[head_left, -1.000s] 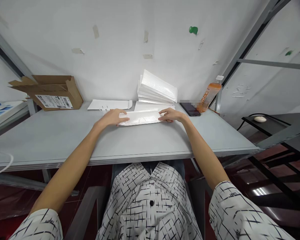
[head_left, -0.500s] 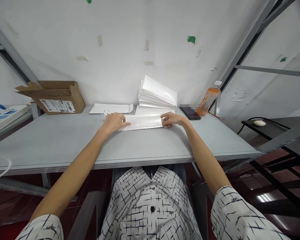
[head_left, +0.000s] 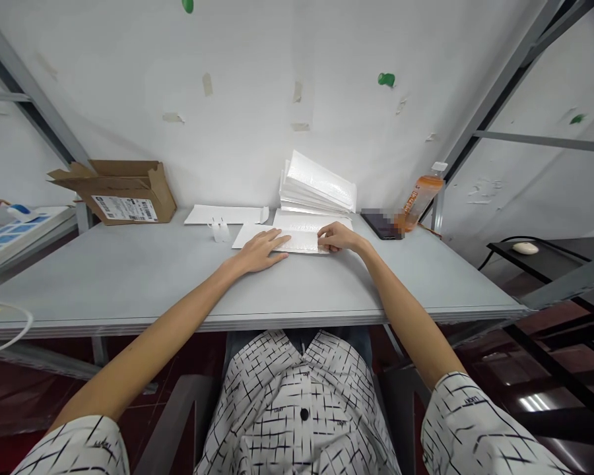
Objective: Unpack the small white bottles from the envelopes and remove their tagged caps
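A white bubble mailer (head_left: 301, 241) lies flat on the table in front of me. My left hand (head_left: 264, 249) rests on its left part, palm down with the fingers stretched out. At the right end my right hand (head_left: 335, 236) pinches the mailer's edge between thumb and fingers; the fingertips are partly hidden. Just left of the mailer stands a small white plug adapter (head_left: 219, 231) with its prongs up. Behind the mailer a stack of more white bubble mailers (head_left: 319, 181) leans against the wall.
A flat white envelope (head_left: 225, 214) lies at the back left, beside an open cardboard box (head_left: 129, 191) with a label. At the back right are a dark phone (head_left: 379, 223) and an orange drink bottle (head_left: 420, 201). A power strip (head_left: 27, 231) sits at the far left.
My left hand has moved right from the mailer's left end and now lies flat on it, uncovering the plug adapter. My right hand keeps its hold on the right end.
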Demonstrator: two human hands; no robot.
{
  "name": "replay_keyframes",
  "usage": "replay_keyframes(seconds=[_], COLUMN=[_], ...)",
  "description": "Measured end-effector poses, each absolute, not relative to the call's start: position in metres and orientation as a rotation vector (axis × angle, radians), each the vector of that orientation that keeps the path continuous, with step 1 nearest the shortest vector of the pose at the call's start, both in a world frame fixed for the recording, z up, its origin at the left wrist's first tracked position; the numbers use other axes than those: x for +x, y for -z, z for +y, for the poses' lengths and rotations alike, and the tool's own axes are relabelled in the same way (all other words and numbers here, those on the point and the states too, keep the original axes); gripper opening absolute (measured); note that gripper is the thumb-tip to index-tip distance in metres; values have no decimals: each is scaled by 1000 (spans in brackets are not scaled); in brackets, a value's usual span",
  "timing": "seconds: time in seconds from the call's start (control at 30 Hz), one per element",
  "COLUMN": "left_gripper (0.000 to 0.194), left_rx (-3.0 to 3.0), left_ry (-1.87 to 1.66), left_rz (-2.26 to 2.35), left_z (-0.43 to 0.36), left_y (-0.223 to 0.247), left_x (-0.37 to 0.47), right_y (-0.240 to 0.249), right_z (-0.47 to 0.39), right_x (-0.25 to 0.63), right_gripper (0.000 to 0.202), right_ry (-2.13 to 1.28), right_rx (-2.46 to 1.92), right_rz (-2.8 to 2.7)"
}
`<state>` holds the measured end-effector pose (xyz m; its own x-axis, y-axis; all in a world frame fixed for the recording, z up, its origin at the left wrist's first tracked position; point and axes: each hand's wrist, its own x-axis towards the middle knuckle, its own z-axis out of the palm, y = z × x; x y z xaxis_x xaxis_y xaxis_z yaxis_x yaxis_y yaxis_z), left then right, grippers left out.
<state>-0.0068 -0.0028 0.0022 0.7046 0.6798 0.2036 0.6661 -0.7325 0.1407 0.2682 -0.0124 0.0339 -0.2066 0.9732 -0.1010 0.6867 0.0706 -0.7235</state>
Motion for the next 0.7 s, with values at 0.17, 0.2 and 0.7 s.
replay_keyframes(seconds=[0.17, 0.2, 0.7], left_gripper=[54, 52, 50], left_rx=[2859, 2860, 2801], left_ry=[-441, -449, -495], left_rz=[1170, 1174, 1286], left_z=[1, 2, -6], left_y=[-2, -3, -8], left_x=[-10, -10, -11], right_y=[-42, -42, -56], right_z=[-16, -16, -15], right_x=[274, 276, 309], right_gripper=[17, 17, 21], right_ry=[-872, -867, -810], right_rx=[-1681, -1689, -1677], right_rz=[-1938, -1936, -1675])
